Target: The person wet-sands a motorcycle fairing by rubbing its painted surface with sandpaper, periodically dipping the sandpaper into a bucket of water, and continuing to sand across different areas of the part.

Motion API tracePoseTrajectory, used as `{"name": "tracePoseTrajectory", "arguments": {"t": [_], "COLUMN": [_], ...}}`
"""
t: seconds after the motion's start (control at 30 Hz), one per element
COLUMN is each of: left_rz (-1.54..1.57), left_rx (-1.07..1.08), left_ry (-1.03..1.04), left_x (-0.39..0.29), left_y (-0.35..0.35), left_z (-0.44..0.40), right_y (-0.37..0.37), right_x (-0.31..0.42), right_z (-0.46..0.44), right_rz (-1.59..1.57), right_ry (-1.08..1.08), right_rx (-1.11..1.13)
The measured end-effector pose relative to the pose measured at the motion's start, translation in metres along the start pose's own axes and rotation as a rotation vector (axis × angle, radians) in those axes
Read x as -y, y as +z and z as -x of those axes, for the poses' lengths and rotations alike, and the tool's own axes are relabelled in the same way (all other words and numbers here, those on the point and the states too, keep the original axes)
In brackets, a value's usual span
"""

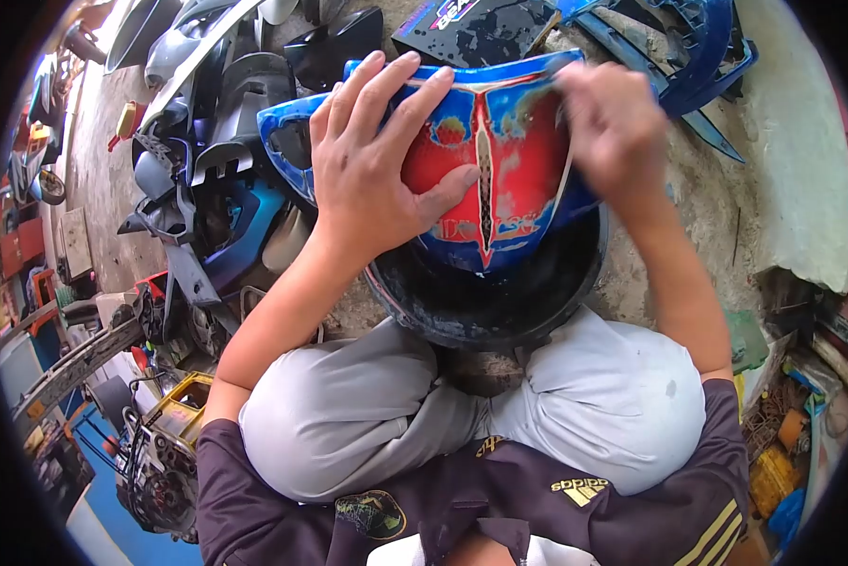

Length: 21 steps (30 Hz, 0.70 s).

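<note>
A blue and red motorcycle body panel (530, 170), its paint worn in patches and with a narrow slot down its middle, rests tilted over a black basin (481, 316) between my knees. My left hand (372, 156) holds it on the left, fingers spread over the upper part and thumb beside the slot. At the upper right edge, my right hand (617, 132) is closed and smeared by motion. Its fingertips touch the panel's rim; what they hold, if anything, is hard to make out.
Dark motorcycle fairings (221, 160) are heaped at the left, and a blue plastic part (702, 66) lies at the upper right. A black panel with lettering (476, 28) is wet beyond the basin. An engine (155, 472) sits lower left.
</note>
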<state>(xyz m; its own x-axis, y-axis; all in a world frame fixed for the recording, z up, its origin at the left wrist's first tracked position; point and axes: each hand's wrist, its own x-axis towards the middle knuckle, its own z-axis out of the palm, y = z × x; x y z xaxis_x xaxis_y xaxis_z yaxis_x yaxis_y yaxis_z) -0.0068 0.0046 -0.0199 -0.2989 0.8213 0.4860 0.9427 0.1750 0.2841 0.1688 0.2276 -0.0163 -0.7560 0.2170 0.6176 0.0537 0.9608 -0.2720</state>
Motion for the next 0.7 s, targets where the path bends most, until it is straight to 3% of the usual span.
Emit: {"name": "tracePoseTrajectory", "arguments": {"t": [0.07,0.2,0.3,0.4,0.5,0.53,0.63,0.7], "left_rz": [-0.004,0.000,-0.003,0.001,-0.013,-0.018,0.001,0.003], "left_rx": [0.013,-0.007,0.012,0.003,-0.003,0.008,-0.009,-0.012], "left_ry": [-0.012,0.006,-0.010,0.007,0.003,0.011,0.012,0.018], "left_x": [-0.002,0.001,-0.002,-0.001,0.001,0.000,0.001,0.002], "left_y": [-0.001,0.001,-0.001,0.001,0.001,0.000,0.003,0.002], "left_z": [0.004,-0.001,0.003,0.002,0.002,0.001,0.003,0.001], "right_y": [0.002,-0.002,0.004,0.006,-0.003,-0.002,-0.006,-0.002], "right_x": [0.002,0.031,-0.002,0.044,0.009,0.001,0.042,0.041], "right_z": [0.000,-0.001,0.001,0.005,-0.004,-0.007,0.005,0.006], "right_rz": [0.072,-0.058,0.009,-0.102,0.024,-0.002,0.041,-0.013], "right_ry": [0.047,-0.150,0.051,-0.141,-0.052,0.090,-0.085,-0.047], "right_rx": [-0.041,0.077,-0.073,0.056,-0.006,-0.068,0.165,0.058]}}
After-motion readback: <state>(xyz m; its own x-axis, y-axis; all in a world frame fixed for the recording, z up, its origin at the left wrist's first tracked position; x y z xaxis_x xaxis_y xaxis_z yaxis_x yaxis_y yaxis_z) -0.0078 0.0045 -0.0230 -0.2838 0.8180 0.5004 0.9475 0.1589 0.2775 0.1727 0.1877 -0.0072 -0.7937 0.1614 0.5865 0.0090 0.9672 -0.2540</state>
